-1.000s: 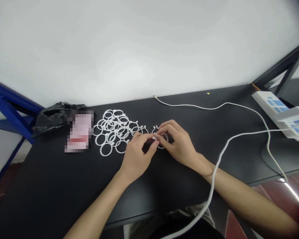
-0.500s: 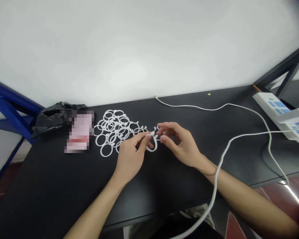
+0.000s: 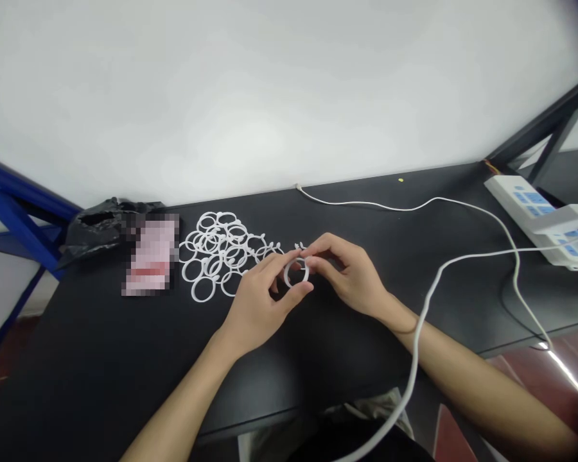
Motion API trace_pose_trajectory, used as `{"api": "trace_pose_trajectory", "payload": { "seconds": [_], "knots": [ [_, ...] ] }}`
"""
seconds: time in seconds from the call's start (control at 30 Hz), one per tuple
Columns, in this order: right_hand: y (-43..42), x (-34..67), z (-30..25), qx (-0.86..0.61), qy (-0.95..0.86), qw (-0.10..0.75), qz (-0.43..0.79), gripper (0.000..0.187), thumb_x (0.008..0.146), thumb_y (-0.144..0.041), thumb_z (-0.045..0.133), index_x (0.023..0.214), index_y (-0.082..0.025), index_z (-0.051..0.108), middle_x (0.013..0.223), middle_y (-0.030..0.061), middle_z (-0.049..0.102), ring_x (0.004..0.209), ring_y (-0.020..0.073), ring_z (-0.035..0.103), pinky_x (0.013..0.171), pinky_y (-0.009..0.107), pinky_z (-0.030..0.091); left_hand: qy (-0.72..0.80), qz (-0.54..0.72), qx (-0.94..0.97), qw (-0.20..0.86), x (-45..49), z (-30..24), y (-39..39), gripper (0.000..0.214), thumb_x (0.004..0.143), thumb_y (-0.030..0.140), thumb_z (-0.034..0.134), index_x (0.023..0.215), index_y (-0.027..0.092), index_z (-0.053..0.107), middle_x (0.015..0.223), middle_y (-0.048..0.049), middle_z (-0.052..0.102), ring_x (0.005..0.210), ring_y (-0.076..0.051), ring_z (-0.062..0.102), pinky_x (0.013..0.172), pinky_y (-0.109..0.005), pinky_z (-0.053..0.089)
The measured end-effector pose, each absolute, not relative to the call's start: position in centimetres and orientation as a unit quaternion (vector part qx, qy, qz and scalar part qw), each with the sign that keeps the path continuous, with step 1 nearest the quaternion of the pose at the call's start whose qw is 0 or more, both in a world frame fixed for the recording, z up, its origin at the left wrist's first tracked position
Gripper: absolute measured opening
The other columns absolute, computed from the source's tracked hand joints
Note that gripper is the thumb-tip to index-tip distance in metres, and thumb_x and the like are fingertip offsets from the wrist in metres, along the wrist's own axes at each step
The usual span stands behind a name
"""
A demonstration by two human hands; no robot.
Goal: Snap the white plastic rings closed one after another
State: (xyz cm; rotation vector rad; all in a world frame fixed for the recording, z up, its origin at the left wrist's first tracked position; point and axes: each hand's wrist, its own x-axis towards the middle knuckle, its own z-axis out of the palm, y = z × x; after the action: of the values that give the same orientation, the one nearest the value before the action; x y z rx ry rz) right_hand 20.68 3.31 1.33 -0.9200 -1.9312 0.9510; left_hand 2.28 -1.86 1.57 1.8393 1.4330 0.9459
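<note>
Both hands meet over a white plastic ring [image 3: 307,273] held upright above the table. My left hand [image 3: 259,298] curls around its left side, the fingers along the top and the thumb reaching beneath it. With thumb and forefinger, my right hand [image 3: 349,273] pinches the ring's upper right edge. Similar white rings, many with small rounded tabs, lie in an overlapping pile [image 3: 216,244] left of my hands. A few ring tabs [image 3: 298,246] show just behind my fingertips, partly hidden.
On the black table [image 3: 125,359], a pixelated pink item [image 3: 154,247] and a crumpled black plastic bag [image 3: 99,224] lie at the left. A white cable [image 3: 417,346] hangs across my right forearm. A white power strip [image 3: 523,205] is at the right.
The right hand has moved in from beside the ring and now pinches it. My left thumb has shifted to below the ring, which now faces me as a full circle.
</note>
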Motion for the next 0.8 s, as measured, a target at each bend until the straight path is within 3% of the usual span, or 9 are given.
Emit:
{"api": "trace_pose_trajectory", "payload": {
  "seconds": [0.1,0.2,0.33,0.4,0.5,0.6,0.73,0.8],
  "knots": [
    [3.28,20.68,1.3,-0.374,-0.757,0.385,0.372,0.012,0.092,-0.033,0.062,0.092,-0.02,0.064,0.085,0.0017,0.067,0.075,0.0134,0.063,0.063,0.024,0.048,0.542,0.361,0.682,0.334,2.29,1.51,-1.87,0.042,0.09,0.048,0.058,0.125,0.025,0.061,0.091,-0.0022,0.066,0.07,-0.014,0.054,0.065,-0.028,0.047],
    [3.23,20.64,1.23,-0.376,-0.746,0.382,0.394,0.013,0.092,-0.033,0.062,0.095,-0.02,0.064,0.083,0.0013,0.067,0.074,0.0134,0.063,0.065,0.025,0.049,0.512,0.367,0.623,0.463,2.29,1.35,-1.87,0.041,0.096,0.05,0.046,0.121,0.024,0.064,0.088,-0.0034,0.065,0.068,-0.014,0.054,0.062,-0.028,0.046],
    [3.19,20.58,0.94,-0.342,-0.755,0.381,0.41,0.018,0.091,-0.029,0.063,0.108,-0.021,0.064,0.093,0.0025,0.062,0.079,0.0128,0.062,0.071,0.026,0.052,0.443,0.403,0.486,0.637,2.29,1.04,-1.85,0.055,0.097,0.058,0.034,0.107,0.017,0.068,0.082,-0.007,0.063,0.065,-0.015,0.053,0.053,-0.027,0.042],
    [3.17,20.52,0.79,-0.319,-0.757,0.378,0.428,0.021,0.093,-0.026,0.06,0.113,-0.023,0.063,0.097,0.0029,0.06,0.077,0.0115,0.061,0.07,0.026,0.052,0.421,0.401,0.431,0.69,2.27,0.93,-1.84,0.057,0.095,0.062,0.035,0.1,0.016,0.068,0.074,-0.0053,0.06,0.059,-0.013,0.049,0.051,-0.026,0.039],
    [3.21,20.42,0.59,-0.291,-0.734,0.378,0.484,0.013,0.094,-0.026,0.058,0.105,-0.022,0.064,0.095,0.002,0.058,0.068,0.0092,0.06,0.065,0.025,0.052,0.406,0.381,0.396,0.73,2.27,0.88,-1.83,0.059,0.095,0.063,0.033,0.093,0.014,0.066,0.065,-0.0014,0.054,0.052,-0.01,0.044,0.048,-0.023,0.035],
    [3.39,20.38,0.43,-0.303,-0.725,0.387,0.482,0.007,0.092,-0.028,0.063,0.093,-0.021,0.064,0.089,0.0008,0.06,0.071,0.011,0.061,0.066,0.026,0.051,0.442,0.379,0.438,0.685,2.4,0.98,-1.89,0.058,0.096,0.062,0.03,0.099,0.014,0.064,0.07,-0.0028,0.058,0.055,-0.011,0.048,0.048,-0.023,0.036],
    [3.63,20.55,0.43,-0.362,-0.752,0.393,0.386,0.008,0.089,-0.029,0.067,0.088,-0.021,0.065,0.083,0.0006,0.065,0.076,0.0133,0.061,0.067,0.025,0.048,0.538,0.397,0.593,0.449,2.56,1.16,-2.04,0.049,0.093,0.053,0.051,0.127,0.017,0.053,0.099,-0.0061,0.064,0.071,-0.013,0.056,0.061,-0.026,0.045],
    [3.66,20.66,0.55,-0.374,-0.76,0.391,0.359,0.009,0.088,-0.029,0.068,0.086,-0.021,0.065,0.082,0.0004,0.066,0.073,0.0129,0.061,0.064,0.025,0.046,0.548,0.379,0.654,0.359,2.48,1.16,-2.03,0.051,0.09,0.048,0.059,0.132,0.019,0.05,0.107,-0.0058,0.064,0.071,-0.012,0.056,0.066,-0.027,0.047]
  ]
}}
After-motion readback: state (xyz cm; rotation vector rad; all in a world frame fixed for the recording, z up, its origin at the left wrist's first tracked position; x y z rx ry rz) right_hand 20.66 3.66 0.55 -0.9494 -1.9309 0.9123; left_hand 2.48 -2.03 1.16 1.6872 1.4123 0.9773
